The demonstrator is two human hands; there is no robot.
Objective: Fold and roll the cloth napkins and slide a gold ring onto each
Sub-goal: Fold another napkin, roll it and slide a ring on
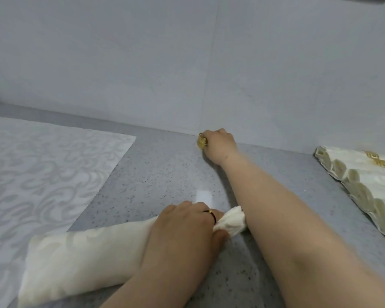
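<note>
Lying across the near tabletop [165,174], a rolled napkin [76,258] is held near its right end by the person's left hand [187,223], grip curled round it. Beyond the roll, the right hand [220,143] closes its grip on a gold ring [201,141]. Left of the roll lies a flat napkin [42,170]. If the left grip slackens, the roll would likely spring loose, and its bunched tip may snag the ring.

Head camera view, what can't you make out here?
All in the head view:
Gold ring: mostly covered by the right hand gripping it; shape unclear.
Rolled napkin: part hidden under the left hand gripping it.
Napkin pile at right: cut off by the frame edge; count unclear.
</note>
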